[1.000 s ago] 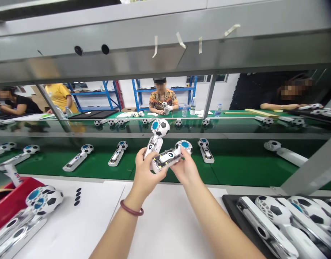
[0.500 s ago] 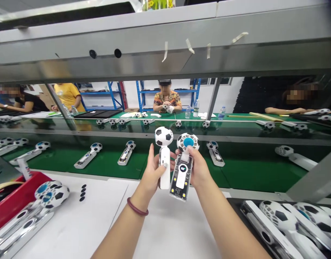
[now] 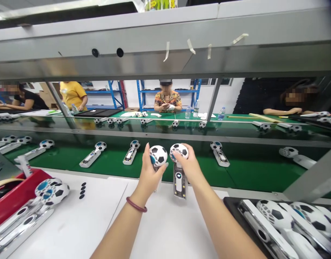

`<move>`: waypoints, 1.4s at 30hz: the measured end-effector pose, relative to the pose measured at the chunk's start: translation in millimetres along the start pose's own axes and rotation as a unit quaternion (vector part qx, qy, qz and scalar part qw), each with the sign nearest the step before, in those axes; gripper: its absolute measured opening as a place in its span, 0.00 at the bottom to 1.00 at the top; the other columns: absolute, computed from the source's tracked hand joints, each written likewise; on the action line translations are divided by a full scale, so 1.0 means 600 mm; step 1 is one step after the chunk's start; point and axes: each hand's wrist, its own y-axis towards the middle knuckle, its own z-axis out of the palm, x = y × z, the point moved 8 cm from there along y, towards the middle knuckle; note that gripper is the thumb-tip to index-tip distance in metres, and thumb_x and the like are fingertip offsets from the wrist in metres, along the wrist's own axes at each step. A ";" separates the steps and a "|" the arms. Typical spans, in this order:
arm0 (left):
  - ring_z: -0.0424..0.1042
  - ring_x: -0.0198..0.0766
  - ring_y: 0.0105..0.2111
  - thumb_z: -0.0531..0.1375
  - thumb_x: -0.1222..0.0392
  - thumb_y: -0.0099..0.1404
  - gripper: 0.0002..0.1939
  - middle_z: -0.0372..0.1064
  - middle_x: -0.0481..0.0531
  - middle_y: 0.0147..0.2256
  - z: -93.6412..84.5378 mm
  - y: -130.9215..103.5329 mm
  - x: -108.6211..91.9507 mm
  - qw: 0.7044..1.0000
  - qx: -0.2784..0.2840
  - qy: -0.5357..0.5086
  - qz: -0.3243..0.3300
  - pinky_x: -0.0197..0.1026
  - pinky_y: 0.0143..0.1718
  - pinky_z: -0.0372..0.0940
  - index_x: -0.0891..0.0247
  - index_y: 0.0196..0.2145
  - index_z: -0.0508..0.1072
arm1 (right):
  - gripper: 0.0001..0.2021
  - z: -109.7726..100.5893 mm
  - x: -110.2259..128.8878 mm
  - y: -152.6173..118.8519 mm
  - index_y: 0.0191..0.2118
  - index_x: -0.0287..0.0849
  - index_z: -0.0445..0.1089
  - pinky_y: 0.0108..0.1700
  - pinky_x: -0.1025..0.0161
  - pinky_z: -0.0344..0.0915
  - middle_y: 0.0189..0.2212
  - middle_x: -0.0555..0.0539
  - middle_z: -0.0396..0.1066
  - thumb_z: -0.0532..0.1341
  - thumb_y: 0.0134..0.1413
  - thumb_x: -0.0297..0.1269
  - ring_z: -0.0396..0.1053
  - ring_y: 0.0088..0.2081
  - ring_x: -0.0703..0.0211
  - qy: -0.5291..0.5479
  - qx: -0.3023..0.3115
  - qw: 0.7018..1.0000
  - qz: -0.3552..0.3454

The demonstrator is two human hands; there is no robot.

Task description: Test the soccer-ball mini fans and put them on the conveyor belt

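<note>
My left hand (image 3: pixel 149 171) is closed around the ball head of one handheld fan (image 3: pixel 159 155), which is patterned like a football in white and black. Its handle hangs down, mostly hidden behind my fingers. In my right hand (image 3: pixel 189 162) is a second handheld fan (image 3: pixel 178 180), gripped at its football head. This one has a clear-fronted handle with a small lit round display and little yellow lights facing me. The two heads are side by side with a narrow gap, above the near edge of the white work surface (image 3: pixel 165 230).
A green conveyor belt (image 3: pixel 157 172) carries several similar fans. At left lie two fans (image 3: pixel 27 219), black round stickers (image 3: pixel 82 190) and a red bin (image 3: pixel 43 176). A black tray (image 3: pixel 232 205) of fans stands at right. A metal shelf (image 3: pixel 154 64) spans overhead; co-workers sit beyond.
Both fans have been turned and tilted. My left hand has shifted from the handle to the ball head. Fans on the near belt have moved slightly right, those on the far belt slightly left.
</note>
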 end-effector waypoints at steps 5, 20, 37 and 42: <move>0.46 0.48 0.61 0.63 0.59 0.53 0.44 0.42 0.64 0.60 -0.026 -0.021 0.058 0.997 -0.076 -0.023 0.005 0.48 0.59 0.44 0.63 0.61 0.43 | 0.28 0.023 -0.014 -0.019 0.47 0.45 0.62 0.40 0.64 0.65 0.38 0.49 0.68 0.67 0.36 0.35 0.68 0.35 0.60 0.028 0.023 0.996 -0.076; 0.72 0.43 0.32 0.64 0.59 0.53 0.21 0.70 0.53 0.34 0.036 -0.088 0.173 0.841 0.124 -0.403 -0.340 0.46 0.36 0.67 0.61 0.42 0.62 | 0.20 0.044 -0.180 -0.025 0.39 0.43 0.61 0.32 0.57 0.70 0.31 0.49 0.72 0.66 0.39 0.41 0.72 0.30 0.56 0.172 0.138 0.960 0.174; 0.72 0.43 0.34 0.64 0.65 0.52 0.21 0.68 0.54 0.38 0.049 -0.091 0.152 0.839 0.196 -0.382 -0.333 0.45 0.33 0.67 0.60 0.43 0.62 | 0.23 0.046 -0.194 -0.055 0.40 0.46 0.58 0.33 0.58 0.68 0.28 0.54 0.68 0.67 0.37 0.34 0.71 0.31 0.56 0.245 0.151 0.930 0.227; 0.72 0.44 0.34 0.63 0.66 0.52 0.22 0.68 0.54 0.39 0.051 -0.094 0.151 0.835 0.201 -0.374 -0.349 0.48 0.34 0.67 0.60 0.43 0.61 | 0.21 0.048 -0.195 -0.057 0.41 0.46 0.59 0.35 0.57 0.68 0.30 0.52 0.69 0.66 0.39 0.35 0.71 0.33 0.56 0.219 0.181 0.932 0.225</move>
